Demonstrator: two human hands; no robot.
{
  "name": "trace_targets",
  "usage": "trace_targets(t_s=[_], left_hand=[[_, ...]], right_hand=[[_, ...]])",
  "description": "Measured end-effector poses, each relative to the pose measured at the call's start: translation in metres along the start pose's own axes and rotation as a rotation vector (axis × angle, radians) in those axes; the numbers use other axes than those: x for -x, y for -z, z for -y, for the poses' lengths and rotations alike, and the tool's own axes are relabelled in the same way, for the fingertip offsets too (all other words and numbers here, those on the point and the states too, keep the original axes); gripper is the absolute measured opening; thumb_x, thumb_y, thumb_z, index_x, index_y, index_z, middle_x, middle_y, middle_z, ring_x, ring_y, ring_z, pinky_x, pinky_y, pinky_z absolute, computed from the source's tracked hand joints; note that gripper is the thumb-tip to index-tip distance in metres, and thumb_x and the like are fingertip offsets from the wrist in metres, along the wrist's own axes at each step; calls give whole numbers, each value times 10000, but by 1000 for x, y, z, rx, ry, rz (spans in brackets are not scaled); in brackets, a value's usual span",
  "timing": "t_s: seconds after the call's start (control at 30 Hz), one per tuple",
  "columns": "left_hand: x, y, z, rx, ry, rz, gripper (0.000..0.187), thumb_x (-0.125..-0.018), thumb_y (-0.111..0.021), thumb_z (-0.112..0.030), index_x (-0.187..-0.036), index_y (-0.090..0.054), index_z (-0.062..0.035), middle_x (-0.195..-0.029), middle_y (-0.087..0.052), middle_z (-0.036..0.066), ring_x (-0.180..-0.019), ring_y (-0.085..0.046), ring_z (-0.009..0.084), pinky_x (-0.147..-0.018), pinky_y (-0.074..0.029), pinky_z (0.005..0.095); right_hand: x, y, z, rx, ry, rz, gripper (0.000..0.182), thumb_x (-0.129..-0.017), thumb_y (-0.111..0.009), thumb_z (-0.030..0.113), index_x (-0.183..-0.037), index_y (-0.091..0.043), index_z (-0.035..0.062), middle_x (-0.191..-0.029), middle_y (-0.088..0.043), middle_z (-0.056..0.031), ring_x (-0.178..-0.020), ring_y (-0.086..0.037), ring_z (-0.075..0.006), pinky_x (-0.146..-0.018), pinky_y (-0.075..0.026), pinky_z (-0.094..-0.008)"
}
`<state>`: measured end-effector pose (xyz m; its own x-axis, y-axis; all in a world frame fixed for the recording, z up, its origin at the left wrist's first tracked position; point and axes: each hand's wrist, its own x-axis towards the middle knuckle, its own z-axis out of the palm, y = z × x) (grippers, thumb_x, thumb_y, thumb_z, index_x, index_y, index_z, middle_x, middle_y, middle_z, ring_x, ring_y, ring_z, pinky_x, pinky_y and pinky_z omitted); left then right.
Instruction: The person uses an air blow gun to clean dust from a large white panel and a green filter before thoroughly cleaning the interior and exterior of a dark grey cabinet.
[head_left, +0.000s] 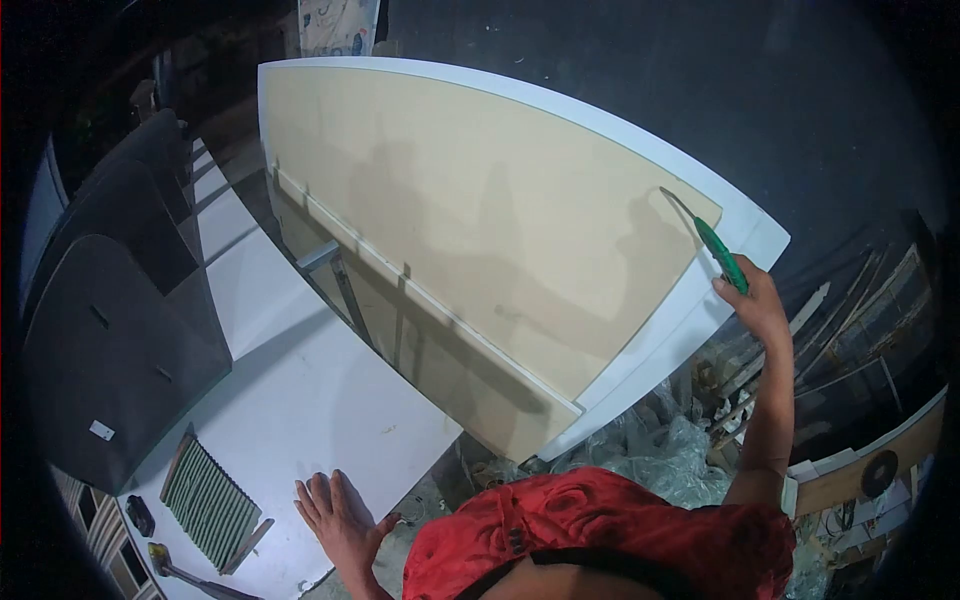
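My right hand (752,300) grips the green handle of a thin hooked tool (720,255). The tool's dark metal tip rests over or against the upper right part of a large beige panel (480,210) with a white border (660,345). Whether the tip touches the panel is hard to tell. My left hand (338,520) lies with fingers spread on the near edge of a white tabletop (350,410). It holds nothing. Left of it on the tabletop is a stack of green strips (210,505).
Dark grey panels (130,350) stand at the left. A small black object (140,515) and a hammer-like tool (205,583) lie at the front left. Clear plastic wrap (665,460) is heaped below the panel, with scrap strips (850,310) to the right. A metal support (345,285) stands mid-left.
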<state>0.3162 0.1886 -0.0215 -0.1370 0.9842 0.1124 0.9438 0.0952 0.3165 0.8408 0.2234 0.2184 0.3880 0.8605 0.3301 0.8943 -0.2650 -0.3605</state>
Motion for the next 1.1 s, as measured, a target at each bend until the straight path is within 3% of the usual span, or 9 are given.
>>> trace_targets(t_s=[0.27,0.53,0.63,0.77,1.0,1.1], left_hand=[[1,0,0,8,17,0,1144,-330,-887,-466,-1333,-474,-100,-1422,-381,161,-1401,-185,382,-1169,-127,501],[0,3,-5,-25,58,41,1133,-337,-892,-453,-1334,-478,-111,-1436,-363,153,-1405,-171,379,-1171,-125,503],[0,0,-1,-6,43,26,1117,-347,-892,-447,-1329,-485,-106,-1431,-365,156,-1404,-169,385,-1170,-125,510],[0,2,-4,-18,53,32,1105,-352,-889,-453,-1321,-493,-99,-1418,-376,160,-1399,-175,393,-1166,-128,519],[1,1,-5,-2,42,-7,1095,-355,-881,-477,-1304,-502,-84,-1405,-383,174,-1390,-188,406,-1159,-136,530],[1,-1,-3,-9,34,-3,1089,-366,-881,-478,-1305,-500,-80,-1402,-386,176,-1390,-188,409,-1158,-139,532]], right_hand=[[-6,-20,-2,-76,-6,37,418,-803,-678,265,-1115,-583,3,-845,-637,-143,-778,-607,-252,-739,-469,-377],[-21,-100,10,-367,-79,439,410,-822,-693,293,-1106,-588,16,-759,-561,-37,-693,-538,-146,-640,-445,-308],[-27,-137,3,-423,29,421,413,-816,-701,309,-1071,-582,6,-763,-568,-41,-658,-538,-151,-600,-448,-307],[-34,-168,5,-355,-90,451,401,-808,-695,351,-952,-540,11,-757,-561,-61,-626,-534,-167,-566,-447,-312],[-36,-191,1,-412,-98,411,428,-791,-702,371,-944,-529,12,-760,-551,-75,-613,-539,-169,-553,-449,-326],[-34,-192,-1,-425,-167,438,432,-790,-701,364,-962,-540,1,-784,-569,-97,-681,-562,-209,-630,-459,-353]])
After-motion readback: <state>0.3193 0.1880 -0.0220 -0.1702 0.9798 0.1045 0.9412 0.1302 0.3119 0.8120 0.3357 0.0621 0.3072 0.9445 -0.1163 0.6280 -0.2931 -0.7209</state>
